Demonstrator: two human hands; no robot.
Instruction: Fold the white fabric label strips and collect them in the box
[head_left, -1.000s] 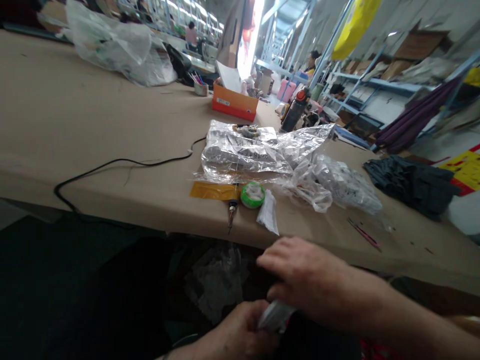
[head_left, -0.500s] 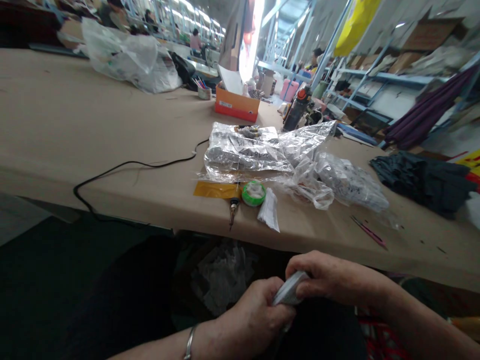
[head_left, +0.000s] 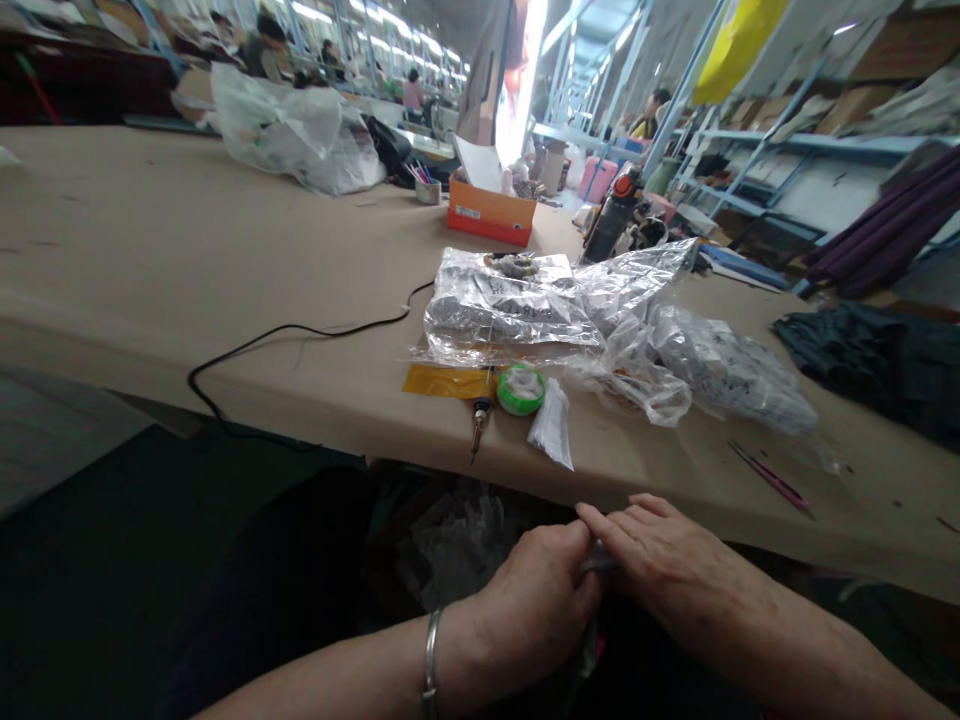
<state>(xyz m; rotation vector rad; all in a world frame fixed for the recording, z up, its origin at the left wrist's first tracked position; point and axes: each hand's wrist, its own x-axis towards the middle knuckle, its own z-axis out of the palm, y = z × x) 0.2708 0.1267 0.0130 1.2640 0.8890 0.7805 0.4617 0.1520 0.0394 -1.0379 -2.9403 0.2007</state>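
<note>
A thin white bundle, which looks like a stack of paper or fabric slips [head_left: 598, 558], is mostly covered by my hands below the table's front edge. My left hand [head_left: 532, 595], with a silver bangle at its wrist, is closed around it. Over its far end lies my right hand [head_left: 660, 560], fingers stretched out, its thumb hidden. On the table above them rest a similar white stack [head_left: 553, 425], a green-rimmed roll [head_left: 521, 389] and a soldering-iron-like tool [head_left: 480, 420], tip toward me. A strip of brown tape [head_left: 442, 381] lies beside the tool.
Clear plastic bags [head_left: 517, 300] with contents cover the table's middle. Pink-handled tweezers [head_left: 769, 475] lie at the right. A black cord [head_left: 300, 328] hangs over the front edge. An orange box [head_left: 491, 212] stands behind. White scraps [head_left: 454, 550] lie below the table.
My right hand has gone from pinching the slips to lying stretched over them, hiding more of the bundle. The view has shifted slightly, moving the table's things rightward.
</note>
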